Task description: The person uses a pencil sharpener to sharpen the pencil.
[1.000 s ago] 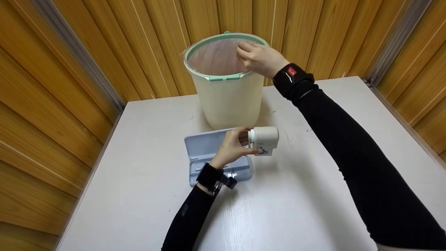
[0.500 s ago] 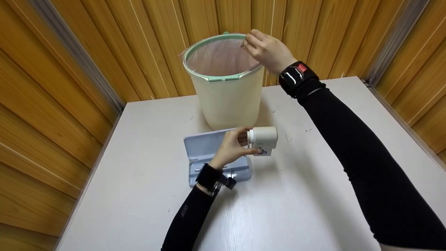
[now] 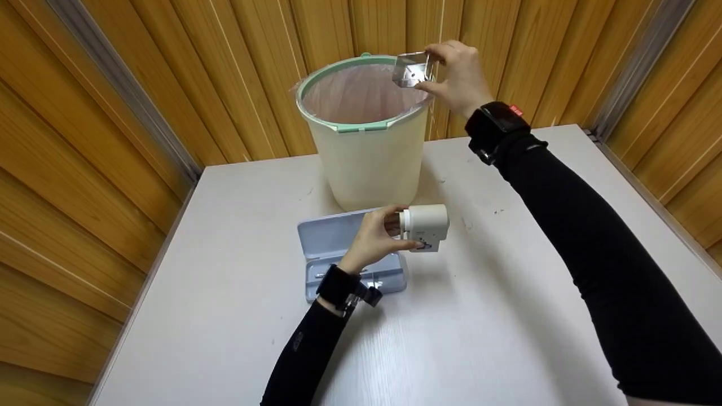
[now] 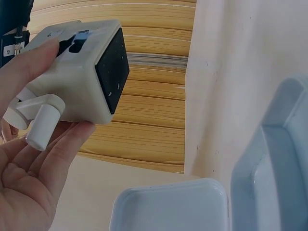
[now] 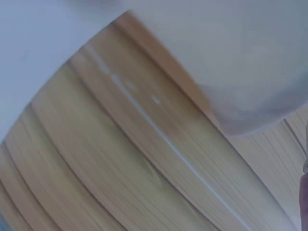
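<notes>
My left hand (image 3: 373, 237) holds a cream hand-crank pencil sharpener (image 3: 430, 221) above the open pencil case. In the left wrist view, its white crank (image 4: 44, 125) and black base (image 4: 113, 71) show, with the thumb on one side and fingers on the other. Up at the right side of the bin's rim, my right hand (image 3: 463, 76) pinches a clear plastic shavings drawer (image 3: 406, 69) between thumb and fingers. Small dark specks show in the drawer. Only a sliver of fingers (image 5: 304, 202) appears at the right wrist view's edge.
A tall cream bin (image 3: 369, 163) with a green rim and a translucent liner (image 3: 350, 93) stands at the table's back. Before it lies the light-blue pencil case (image 3: 324, 234), lid up, partly behind my left hand. Wood-panel walls (image 3: 248, 67) border the white table (image 3: 225, 270).
My right hand has risen from inside the bin's mouth and shifted right, turning so that the clear drawer comes into sight. My left hand and the pencil sharpener have hardly moved.
</notes>
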`<action>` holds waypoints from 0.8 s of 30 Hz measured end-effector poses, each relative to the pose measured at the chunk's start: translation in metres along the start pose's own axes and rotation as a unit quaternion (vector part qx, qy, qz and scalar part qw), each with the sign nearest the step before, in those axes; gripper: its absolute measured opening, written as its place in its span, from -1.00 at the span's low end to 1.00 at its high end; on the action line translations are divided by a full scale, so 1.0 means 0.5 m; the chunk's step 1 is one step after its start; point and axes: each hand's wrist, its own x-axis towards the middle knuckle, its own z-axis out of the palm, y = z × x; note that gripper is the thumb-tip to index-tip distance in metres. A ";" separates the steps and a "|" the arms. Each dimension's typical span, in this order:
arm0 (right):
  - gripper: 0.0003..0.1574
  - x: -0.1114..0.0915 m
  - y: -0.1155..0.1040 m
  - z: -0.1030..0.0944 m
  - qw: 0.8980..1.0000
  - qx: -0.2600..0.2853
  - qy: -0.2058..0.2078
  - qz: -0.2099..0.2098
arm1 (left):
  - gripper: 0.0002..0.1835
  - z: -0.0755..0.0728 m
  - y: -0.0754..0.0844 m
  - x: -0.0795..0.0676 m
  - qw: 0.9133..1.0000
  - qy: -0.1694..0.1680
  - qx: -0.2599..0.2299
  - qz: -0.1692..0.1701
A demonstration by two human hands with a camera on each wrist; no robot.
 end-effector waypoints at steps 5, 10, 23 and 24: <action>-0.37 -0.011 0.019 -0.005 0.995 0.089 0.014 0.050 | -0.26 -0.001 0.002 -0.001 1.000 0.001 0.001 0.001; -0.37 -0.032 0.036 -0.013 0.990 0.125 0.005 0.070 | -0.25 0.000 0.004 -0.002 1.000 0.003 0.006 -0.002; -0.39 -0.141 0.074 -0.028 0.972 0.227 -0.030 0.055 | -0.26 -0.008 -0.001 -0.001 1.000 0.008 0.008 0.005; -0.39 -0.152 0.079 -0.027 0.971 0.231 -0.033 0.053 | -0.27 -0.009 -0.001 -0.002 1.000 0.008 0.008 0.006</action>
